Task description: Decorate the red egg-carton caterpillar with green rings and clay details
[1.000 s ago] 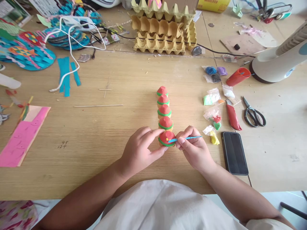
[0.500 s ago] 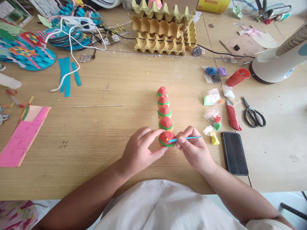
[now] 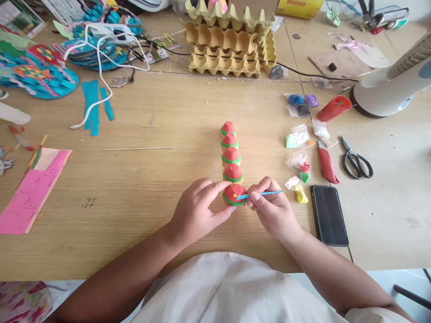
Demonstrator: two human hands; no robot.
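Observation:
A row of several red domes with green rims point(image 3: 231, 155) runs away from me on the wooden table, joined into one strip. The nearest dome point(image 3: 232, 192) bears a small yellow ring point(image 3: 235, 195). My left hand point(image 3: 198, 208) grips this dome between thumb and index finger from the left. In a pinch, my right hand point(image 3: 272, 207) holds a thin blue tool point(image 3: 269, 193), whose flat tip lies on the dome beside the ring. The fingers of my right hand are close to the dome's right side.
Bags of coloured clay point(image 3: 299, 137), a red cutter point(image 3: 326, 163), black scissors point(image 3: 357, 160), a phone point(image 3: 329, 215) and a red cup point(image 3: 333, 108) are at right. Egg cartons point(image 3: 224, 63) stand at the back. Blue strips point(image 3: 90, 107) and pink paper point(image 3: 32, 193) lie left.

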